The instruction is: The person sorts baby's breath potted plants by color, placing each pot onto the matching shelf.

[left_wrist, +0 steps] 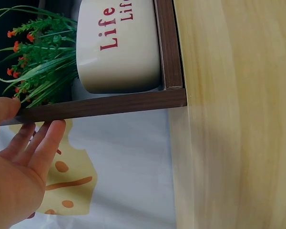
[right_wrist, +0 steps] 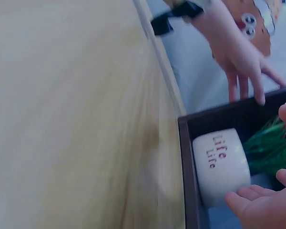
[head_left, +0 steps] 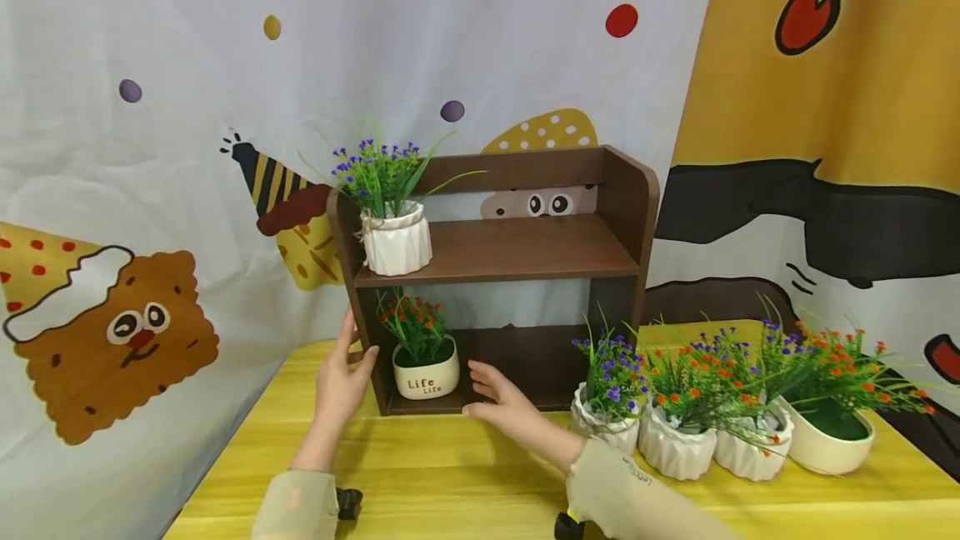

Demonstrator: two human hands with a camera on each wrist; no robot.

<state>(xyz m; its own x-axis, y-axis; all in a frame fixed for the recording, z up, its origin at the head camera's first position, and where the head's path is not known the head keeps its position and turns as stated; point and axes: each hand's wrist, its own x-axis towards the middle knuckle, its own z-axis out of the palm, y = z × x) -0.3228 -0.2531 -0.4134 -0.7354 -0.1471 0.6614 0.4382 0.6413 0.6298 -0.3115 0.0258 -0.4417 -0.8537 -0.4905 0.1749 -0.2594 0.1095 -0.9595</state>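
Note:
A dark brown two-tier wooden shelf (head_left: 532, 252) stands upright on the table. Its left side panel (left_wrist: 105, 105) lies between the thumb and fingers of my left hand (head_left: 339, 386), thumb at the inner side and fingertips on the outside. On the lower tier, in the left corner, sits a cream oval pot (head_left: 426, 375) lettered "Life Life", with red-flowered greenery. My right hand (head_left: 510, 407) is just right of this pot, fingers loosely bent and holding nothing; in the right wrist view its fingertips overlap the pot's edge. A white ribbed pot (head_left: 397, 244) with purple flowers occupies the upper tier's left end.
Right of the shelf, several potted plants stand in a row on the yellow wood-grain table (head_left: 450, 482): white ribbed pots (head_left: 678, 444) and a cream oval pot (head_left: 832, 440) at the far end. A cartoon-printed curtain (head_left: 525, 40) hangs behind.

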